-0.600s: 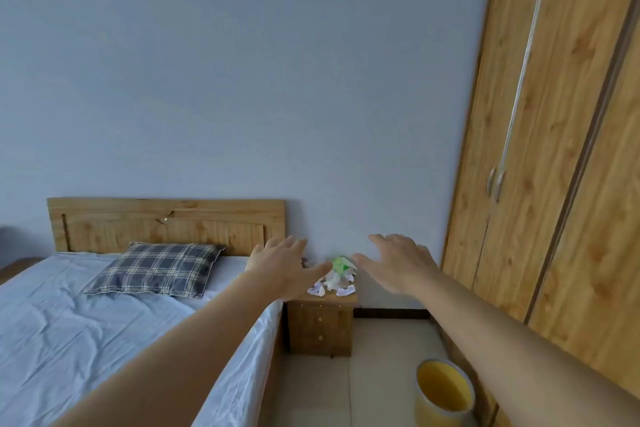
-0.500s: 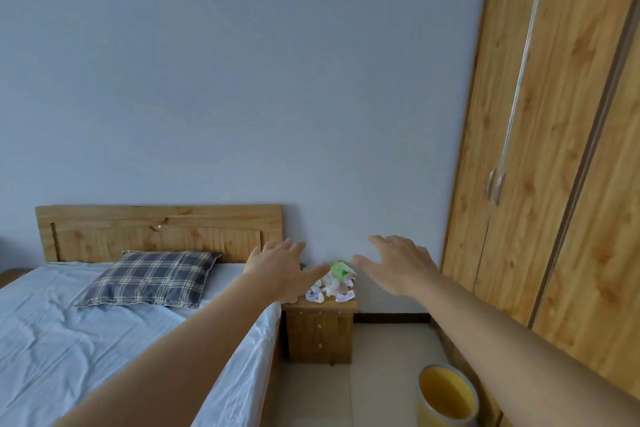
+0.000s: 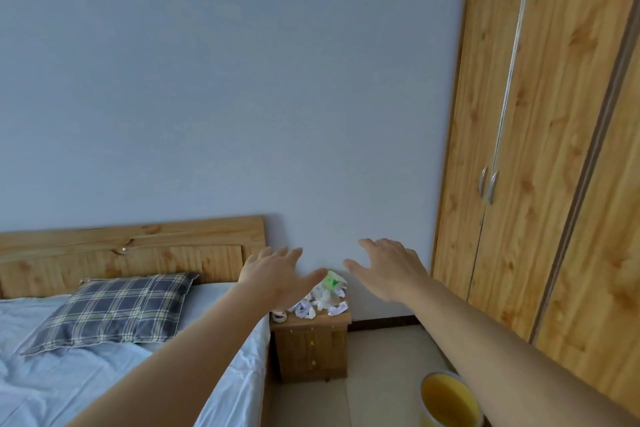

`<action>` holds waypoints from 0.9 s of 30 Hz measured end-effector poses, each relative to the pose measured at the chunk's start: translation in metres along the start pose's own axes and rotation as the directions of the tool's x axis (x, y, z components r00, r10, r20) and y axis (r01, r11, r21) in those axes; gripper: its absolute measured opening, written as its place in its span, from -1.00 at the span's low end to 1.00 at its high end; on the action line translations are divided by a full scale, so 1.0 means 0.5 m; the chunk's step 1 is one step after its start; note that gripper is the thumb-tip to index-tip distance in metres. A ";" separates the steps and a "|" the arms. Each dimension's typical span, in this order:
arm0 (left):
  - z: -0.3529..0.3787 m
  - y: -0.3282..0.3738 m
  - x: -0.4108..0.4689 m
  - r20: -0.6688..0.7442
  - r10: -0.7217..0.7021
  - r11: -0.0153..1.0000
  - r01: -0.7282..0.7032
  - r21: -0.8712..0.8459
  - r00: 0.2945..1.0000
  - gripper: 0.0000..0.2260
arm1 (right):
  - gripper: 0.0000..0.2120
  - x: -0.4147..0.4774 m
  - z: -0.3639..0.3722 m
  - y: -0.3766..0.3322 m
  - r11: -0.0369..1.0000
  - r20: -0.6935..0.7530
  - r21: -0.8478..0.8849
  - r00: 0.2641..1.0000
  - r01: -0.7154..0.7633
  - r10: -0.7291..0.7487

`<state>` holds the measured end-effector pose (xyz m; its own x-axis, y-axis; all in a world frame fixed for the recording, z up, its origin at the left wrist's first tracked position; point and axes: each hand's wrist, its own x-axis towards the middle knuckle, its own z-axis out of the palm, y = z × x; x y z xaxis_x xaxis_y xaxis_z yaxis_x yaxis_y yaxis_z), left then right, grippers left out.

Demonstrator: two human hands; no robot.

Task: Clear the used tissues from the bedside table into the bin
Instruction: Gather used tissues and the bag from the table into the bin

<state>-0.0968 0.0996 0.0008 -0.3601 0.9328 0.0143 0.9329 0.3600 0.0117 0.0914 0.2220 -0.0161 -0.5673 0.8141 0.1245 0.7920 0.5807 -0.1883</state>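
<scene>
Several crumpled white tissues (image 3: 320, 303) lie on a small wooden bedside table (image 3: 311, 347) against the wall, beside a green and white tissue pack (image 3: 331, 280). My left hand (image 3: 277, 276) is stretched out in front of the table's left part, fingers spread, holding nothing. My right hand (image 3: 389, 269) is held out to the right of the tissues, open and empty as well. Both hands are still far short of the table. A yellow bin (image 3: 448, 400) stands on the floor at the lower right, partly hidden by my right forearm.
A bed (image 3: 52, 374) with pale blue sheets, a plaid pillow (image 3: 110, 310) and a wooden headboard (image 3: 131, 250) fills the left. A tall wooden wardrobe (image 3: 540, 149) lines the right side. Tiled floor (image 3: 377, 371) runs between bed and wardrobe.
The view has shifted to the right and slightly closer to the table. Both hands stay outstretched and open, in much the same pose.
</scene>
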 end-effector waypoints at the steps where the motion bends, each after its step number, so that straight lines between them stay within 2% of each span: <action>1: 0.001 -0.001 0.012 0.001 0.002 1.000 -0.002 -0.003 1.000 -0.16 | -0.29 0.013 0.003 0.000 1.000 0.001 0.002 1.000 0.002 -0.002; 17: 0.022 0.016 0.279 0.010 -0.027 1.000 0.027 -0.013 1.000 -0.17 | -0.29 0.306 0.060 0.076 0.998 0.046 0.030 0.997 0.062 -0.063; 27: 0.042 -0.006 0.414 0.001 -0.121 0.992 0.121 -0.045 0.993 -0.16 | -0.28 0.468 0.084 0.122 0.996 0.072 0.017 0.993 0.092 -0.093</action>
<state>-0.1741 0.2917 -0.0173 -0.4701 0.8826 0.0118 0.8814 0.4687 0.0586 -0.0024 0.4474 -0.0396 -0.6531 0.7539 0.0711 0.7326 0.6529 -0.1924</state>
